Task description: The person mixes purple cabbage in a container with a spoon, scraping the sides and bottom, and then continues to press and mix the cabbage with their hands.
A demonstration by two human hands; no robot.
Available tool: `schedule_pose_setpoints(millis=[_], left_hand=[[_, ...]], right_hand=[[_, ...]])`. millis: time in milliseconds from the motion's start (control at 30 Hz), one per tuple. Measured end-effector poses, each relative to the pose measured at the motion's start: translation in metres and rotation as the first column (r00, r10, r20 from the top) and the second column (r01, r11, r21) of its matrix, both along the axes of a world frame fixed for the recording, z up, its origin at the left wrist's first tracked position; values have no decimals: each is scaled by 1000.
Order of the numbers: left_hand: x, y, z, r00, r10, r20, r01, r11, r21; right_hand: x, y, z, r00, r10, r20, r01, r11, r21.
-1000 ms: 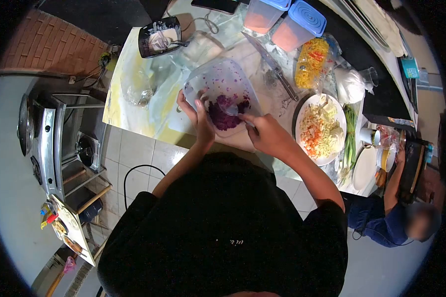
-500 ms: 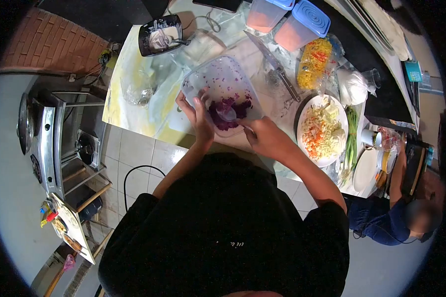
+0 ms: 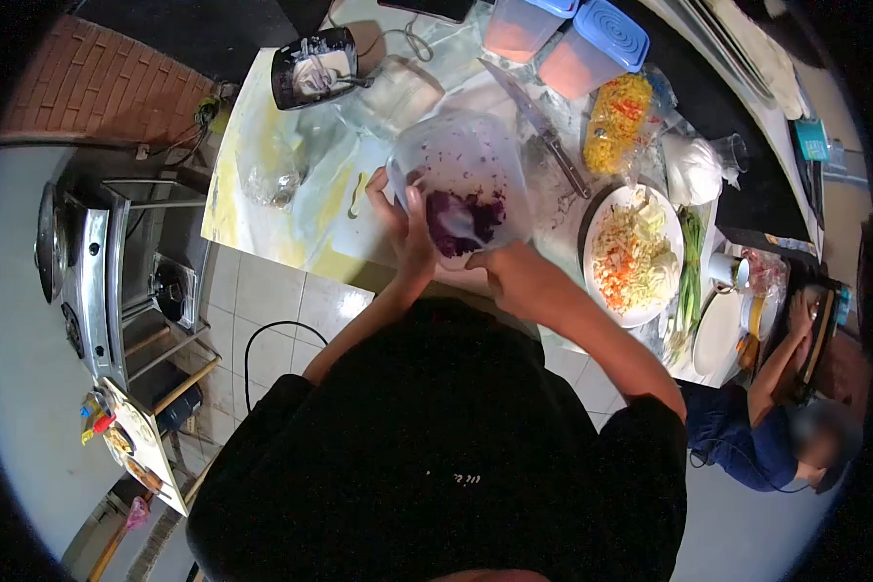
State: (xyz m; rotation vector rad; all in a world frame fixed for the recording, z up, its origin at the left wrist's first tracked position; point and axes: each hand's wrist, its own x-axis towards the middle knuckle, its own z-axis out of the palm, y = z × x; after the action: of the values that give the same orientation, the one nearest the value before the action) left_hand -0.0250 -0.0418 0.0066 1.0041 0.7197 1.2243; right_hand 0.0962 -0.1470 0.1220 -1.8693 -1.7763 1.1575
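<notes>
A clear plastic container (image 3: 507,150), tilted, has purple mash (image 3: 446,209) in its near part and purple crumbs on its walls. My left hand (image 3: 412,233) grips the container's left side, thumb over the rim and fingers outside. At the near right corner my right hand (image 3: 514,276) is closed round the handle of a spoon (image 3: 466,225), whose blurred pale bowl lies in the mash. Most of the handle is hidden by the hand.
Right of the container lie a knife (image 3: 553,145), a plate (image 3: 592,218) of chopped vegetables and green onions (image 3: 689,262). Blue-lidded tubs (image 3: 592,58) and a bag of yellow food (image 3: 616,126) stand behind. Another person (image 3: 747,436) works at far right.
The container and both my hands have shifted to the right. The spoon has moved within the mash. At far right, the other person's arms have shifted.
</notes>
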Motion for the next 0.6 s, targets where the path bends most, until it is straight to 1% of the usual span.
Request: schedule_pose_setpoints(millis=[33,100,133,200,267,300,333,367,433,467,533,567,600], left_hand=[[0,2,0,1000,-11,3,11,1000,8],[1,2,4,997,-69,45,75,985,-155],[5,2,7,996,-75,52,82,985,-150],[6,4,12,995,-21,-94,14,997,-70],[6,8,11,996,-14,-84,7,996,-87],[6,9,11,998,-9,-70,1,994,-110],[6,9,11,998,-6,-66,-2,994,-113],[5,9,11,998,2,-67,-9,995,-104],[3,6,10,998,16,-68,-23,995,-101],[3,5,10,999,23,-44,-27,996,-86],[4,5,9,999,32,-15,-33,997,-67],[5,5,6,999,48,-7,-49,996,-71],[3,4,5,998,63,-2,-63,995,-77]], right_hand=[[4,5,11,1000,-11,3,11,1000,8],[12,13,30,997,48,54,-43,995,-85],[12,15,35,990,64,124,-55,996,-72],[15,17,31,983,91,160,-82,995,-61],[16,12,16,975,119,189,-110,992,-56],[17,7,9,980,84,182,-104,989,104],[19,2,3,984,53,172,-97,961,259],[20,-2,0,983,60,175,-104,962,253],[17,-4,7,988,-88,129,76,992,99],[17,-4,2,988,-85,131,72,993,96],[20,-3,-19,997,-63,35,61,997,36],[20,-1,-27,998,-60,37,59,998,37],[19,-1,-33,992,-108,71,111,993,-47]])
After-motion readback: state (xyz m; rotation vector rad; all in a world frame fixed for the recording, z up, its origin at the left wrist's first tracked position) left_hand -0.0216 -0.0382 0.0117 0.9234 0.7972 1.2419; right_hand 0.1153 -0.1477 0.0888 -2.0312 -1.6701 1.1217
